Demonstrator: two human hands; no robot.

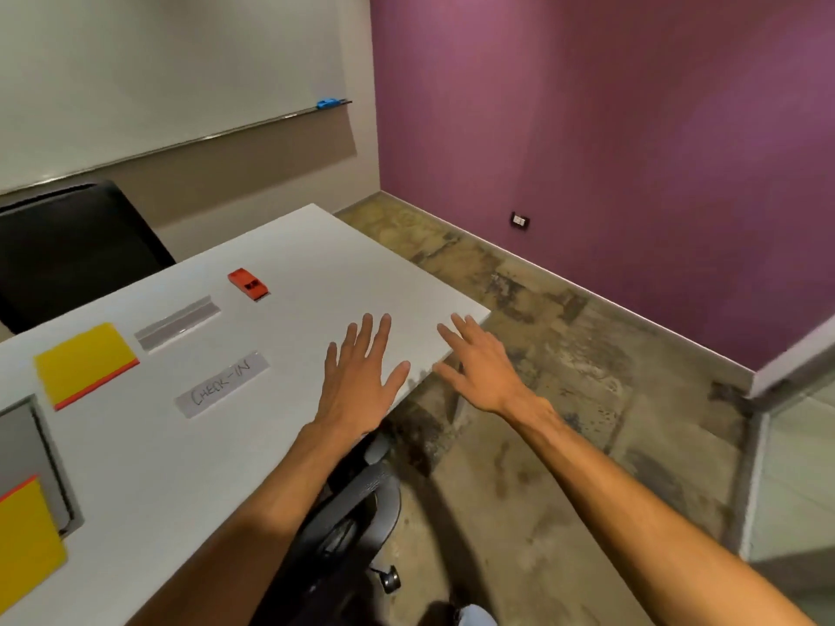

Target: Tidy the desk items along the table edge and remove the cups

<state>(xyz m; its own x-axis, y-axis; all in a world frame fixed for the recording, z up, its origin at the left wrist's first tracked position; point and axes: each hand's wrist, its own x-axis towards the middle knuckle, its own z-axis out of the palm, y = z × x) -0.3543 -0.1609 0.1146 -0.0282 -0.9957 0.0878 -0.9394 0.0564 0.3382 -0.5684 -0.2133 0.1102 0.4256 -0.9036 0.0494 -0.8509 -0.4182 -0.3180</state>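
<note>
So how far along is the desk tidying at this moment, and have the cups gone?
Done, apparently: no cups show on the table, and the orange stapler-like item, grey strip, CHECK-IN label and yellow pad lie in a loose row. In hand: nothing; the left hand and right hand are open and spread over the table's corner. Left: possibly straightening the second yellow pad on the grey tray.

1. I see the grey tray (27,449) cut off by the left edge.
2. The lower yellow pad (25,542) runs out of frame too.
3. The blue item (327,103) on the whiteboard ledge is too small to identify.
4. The chair (348,526) is partly hidden under the surface (189,481).
</note>
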